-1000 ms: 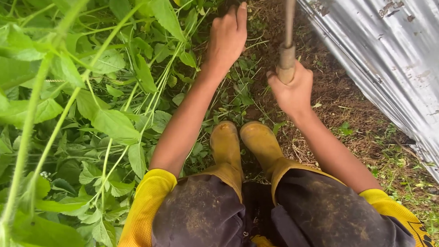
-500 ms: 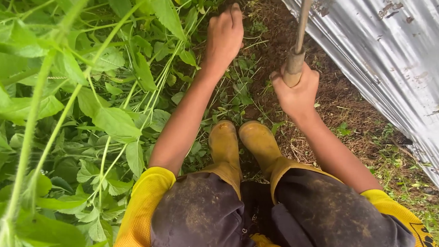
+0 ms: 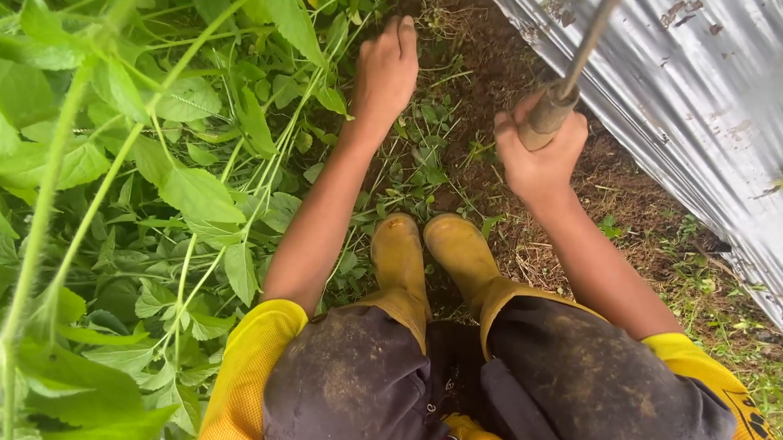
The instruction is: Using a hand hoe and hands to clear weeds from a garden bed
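Tilting further toward the corrugated grey metal sheet [image 3: 673, 108], the thin metal rod with a wooden handle [image 3: 551, 108] now leans up to the frame's top right, while both hands sit much where they were. From the head camera, the right hand [image 3: 541, 160] is wrapped tight round that handle above bare brown soil [image 3: 492, 67]. The left hand [image 3: 385, 72] is curled closed among green leafy weeds [image 3: 193, 178]; what it grips I cannot tell. Muddy yellow rubber boots [image 3: 434, 252] stand between the arms.
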